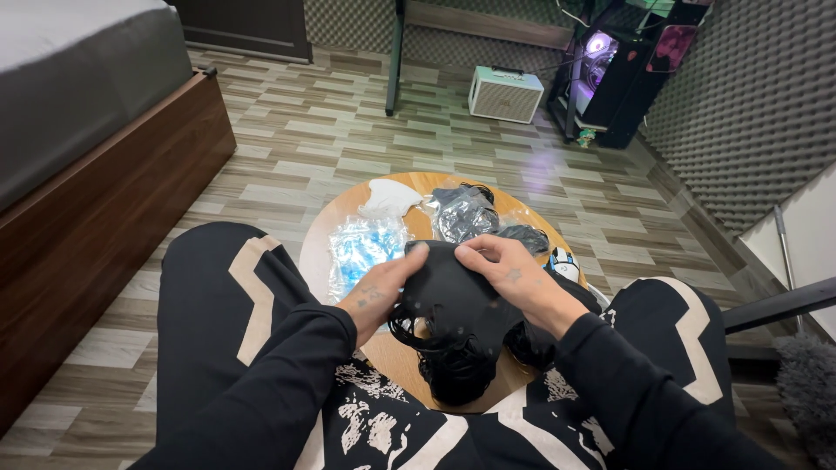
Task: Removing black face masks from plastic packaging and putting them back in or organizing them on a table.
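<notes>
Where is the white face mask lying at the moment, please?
In the head view, the white mask lies at the far left edge of the round wooden table, just beyond the clear bag of blue masks, untouched by either hand.

A stack of black masks [453, 296] is held flat between both hands above the round wooden counter [418, 187], its thin ear loops hanging in a dark tangle below.

Black face masks [453, 305] in my hands — blue ones in the clear bag [364, 248], a white one [389, 198], on the tan wooden table [324, 237].
</notes>
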